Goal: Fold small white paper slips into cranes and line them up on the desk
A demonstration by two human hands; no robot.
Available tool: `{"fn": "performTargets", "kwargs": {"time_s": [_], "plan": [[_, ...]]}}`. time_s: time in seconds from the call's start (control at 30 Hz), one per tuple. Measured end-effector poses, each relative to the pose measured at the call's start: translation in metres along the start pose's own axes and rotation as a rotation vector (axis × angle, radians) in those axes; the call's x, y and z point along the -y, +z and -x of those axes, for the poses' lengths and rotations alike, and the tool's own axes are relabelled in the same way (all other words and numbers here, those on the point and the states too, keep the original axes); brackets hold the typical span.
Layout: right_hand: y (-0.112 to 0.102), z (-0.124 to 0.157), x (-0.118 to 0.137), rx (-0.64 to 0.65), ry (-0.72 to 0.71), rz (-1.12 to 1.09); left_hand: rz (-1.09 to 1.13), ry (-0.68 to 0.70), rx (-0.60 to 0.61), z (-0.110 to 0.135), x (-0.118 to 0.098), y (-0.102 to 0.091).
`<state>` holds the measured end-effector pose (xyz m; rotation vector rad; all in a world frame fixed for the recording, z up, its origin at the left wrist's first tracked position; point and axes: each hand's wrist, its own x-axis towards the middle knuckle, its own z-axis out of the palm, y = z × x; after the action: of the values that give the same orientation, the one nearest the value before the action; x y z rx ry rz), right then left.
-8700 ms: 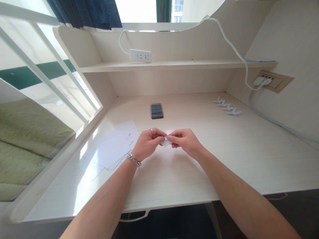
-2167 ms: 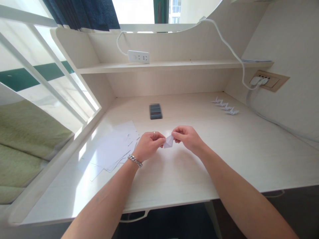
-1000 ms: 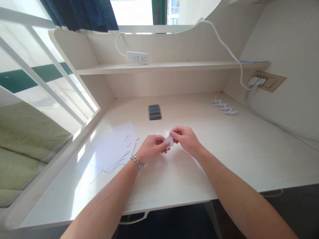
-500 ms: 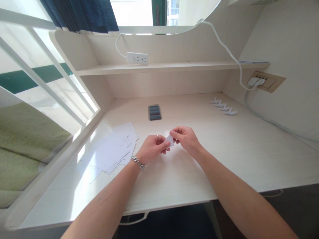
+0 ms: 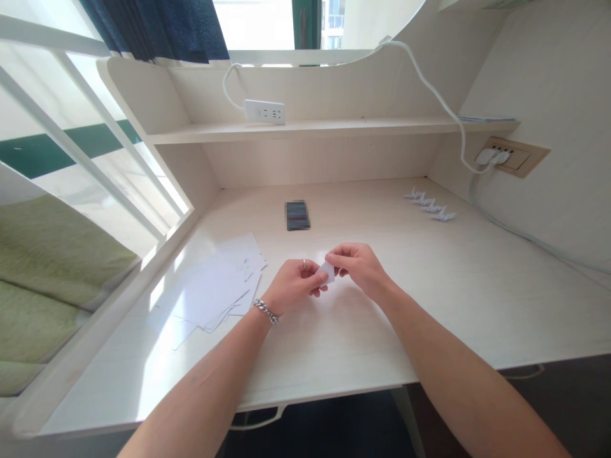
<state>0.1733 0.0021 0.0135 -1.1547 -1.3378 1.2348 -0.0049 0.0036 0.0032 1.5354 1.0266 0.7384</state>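
Observation:
A small folded piece of white paper (image 5: 327,272) is held just above the pale desk (image 5: 429,305) between both my hands. My left hand (image 5: 292,287), with a ring and a metal bracelet, pinches its left side with closed fingers. My right hand (image 5: 361,268) pinches its upper right edge with thumb and fingertips. Most of the paper is hidden behind my fingers.
Loose white sheets (image 5: 214,289) lie to the left of my hands. A dark phone (image 5: 296,215) lies farther back. Several small folded paper cranes (image 5: 429,205) sit at the back right. A power strip (image 5: 264,111) rests on the shelf; a wall socket (image 5: 510,156) with a cable is at right.
The folded paper went from a wider diamond shape held between the hands to a narrower piece; both hands stayed in nearly the same place, fingers shifting slightly on the paper.

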Motion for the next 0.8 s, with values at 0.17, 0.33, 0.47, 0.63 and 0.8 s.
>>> {"fn": "performTargets", "kwargs": {"time_s": [0.17, 0.33, 0.47, 0.63, 0.8], "plan": [[0.0014, -0.0005, 0.0025, -0.007, 0.013, 0.011, 0.02, -0.008, -0.016, 0.0006, -0.0029, 0.0], [0.002, -0.0004, -0.0006, 0.082, -0.041, 0.132, -0.018, -0.01, -0.058, 0.0001, -0.0025, -0.0007], [0.0008, -0.0023, -0.0052, 0.06, -0.108, 0.212, -0.022, 0.012, -0.045, -0.002, 0.0011, -0.0018], [0.0023, -0.0038, -0.0063, 0.079, -0.122, 0.185, -0.007, 0.049, -0.138, -0.0036, 0.0007, -0.0032], [0.005, -0.0027, -0.0062, 0.187, -0.113, 0.14, -0.078, 0.053, -0.223, -0.0045, 0.0025, -0.0017]]}}
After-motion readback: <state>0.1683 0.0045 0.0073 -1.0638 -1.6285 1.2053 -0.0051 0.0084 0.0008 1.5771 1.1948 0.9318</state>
